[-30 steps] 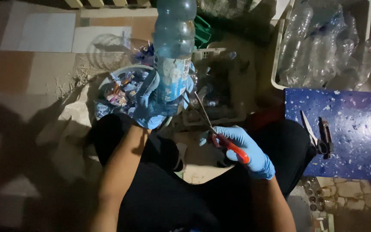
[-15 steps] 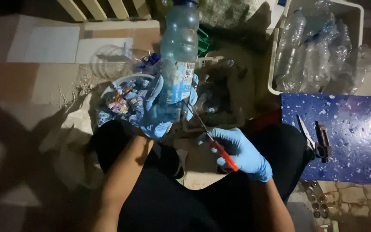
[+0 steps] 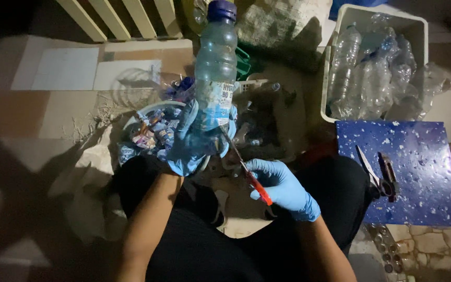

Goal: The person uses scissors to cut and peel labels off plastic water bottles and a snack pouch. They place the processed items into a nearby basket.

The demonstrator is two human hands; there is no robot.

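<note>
Left hand point(image 3: 191, 141) grasps the upright plastic bottle point(image 3: 215, 78), unchanged; right hand point(image 3: 283, 188), clenched on the red-handled blade point(image 3: 246, 169), now touches the bottle's base.

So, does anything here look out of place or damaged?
Nothing looks damaged. The clear plastic bottle with a blue cap stands upright in the left hand; the right hand holds a red-handled blade at its label.

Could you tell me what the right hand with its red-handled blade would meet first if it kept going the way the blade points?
Most likely the plastic bottle: the right hand aims the red-handled blade up-left, its tip at the bottle's lower label, gripped by the left hand. Depth is hard to judge.
</note>
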